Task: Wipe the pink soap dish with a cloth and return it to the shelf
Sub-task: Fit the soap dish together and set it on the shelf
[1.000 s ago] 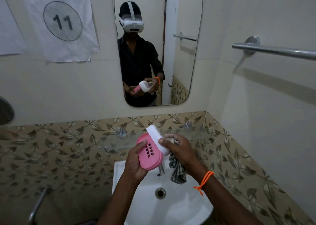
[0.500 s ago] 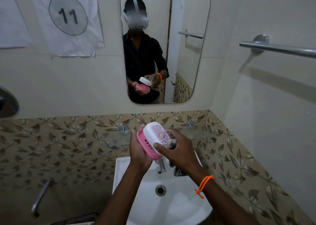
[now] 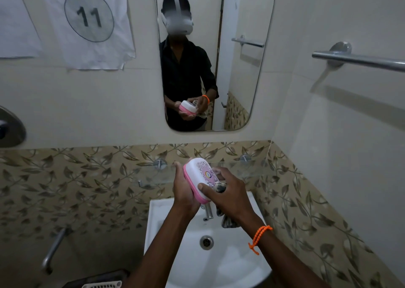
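Wiping looks under way: at frame centre, above the sink (image 3: 157, 213), the left hand (image 3: 184, 194) grips the pink soap dish (image 3: 202, 178); the right hand (image 3: 230, 192) pinches it, cloth (image 3: 220, 187) bunched underneath. Next: set it on the glass shelf (image 3: 241, 169).

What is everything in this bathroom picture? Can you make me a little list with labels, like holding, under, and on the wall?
left hand: holds the pink soap dish from below
right hand: thumb on the dish, grips a checked cloth that hangs down
dish lid: white with a pink patterned label, closed
under the hands: white sink and its tap
behind the hands: glass shelf
wall: mirror, paper sign with 11, metal towel bar
wrist: orange bracelet on the right
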